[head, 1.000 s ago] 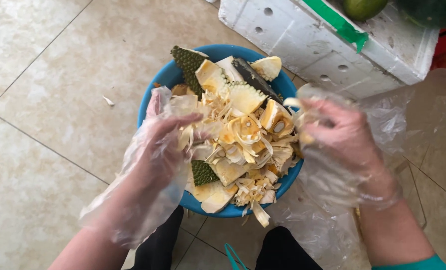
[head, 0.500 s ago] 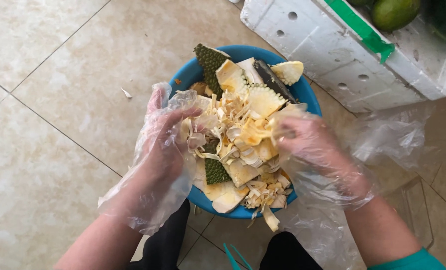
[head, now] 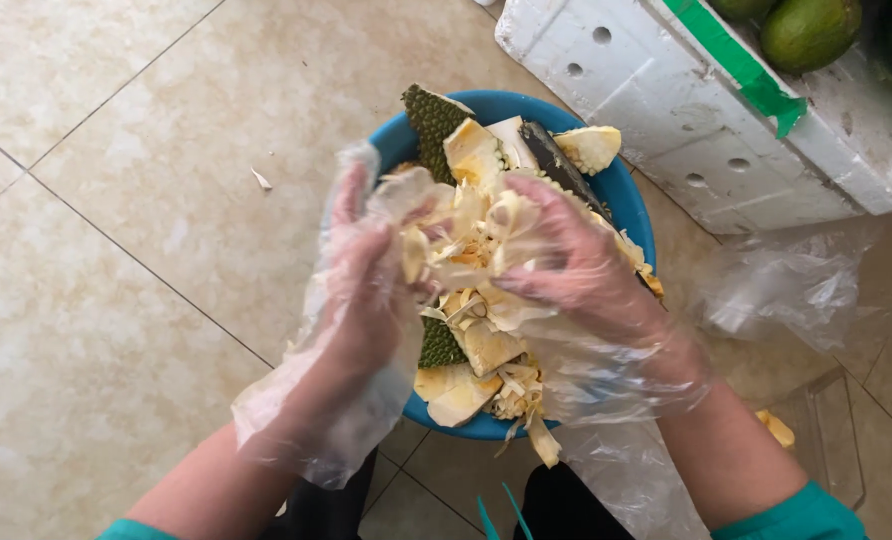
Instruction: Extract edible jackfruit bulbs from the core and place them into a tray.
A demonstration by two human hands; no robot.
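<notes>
A blue bowl (head: 626,195) on the tiled floor is heaped with jackfruit scraps (head: 476,350): pale yellow strands, cream rind pieces and spiky green skin (head: 432,120). Both my hands wear loose clear plastic gloves. My left hand (head: 366,280) and my right hand (head: 566,260) are pressed together over the middle of the heap, gathering a clump of yellow strands (head: 456,240) between them. A dark knife-like blade (head: 556,165) lies among the scraps at the bowl's far side, partly buried.
A white foam box (head: 706,110) with round holes and green tape stands at the upper right, green fruits (head: 806,30) on it. A crumpled clear plastic bag (head: 776,290) lies right of the bowl. A small scrap (head: 261,180) rests on the beige tiles.
Both hands have moved inward from the bowl's sides and closed together on a clump of strands at the centre. The view has shifted slightly.
</notes>
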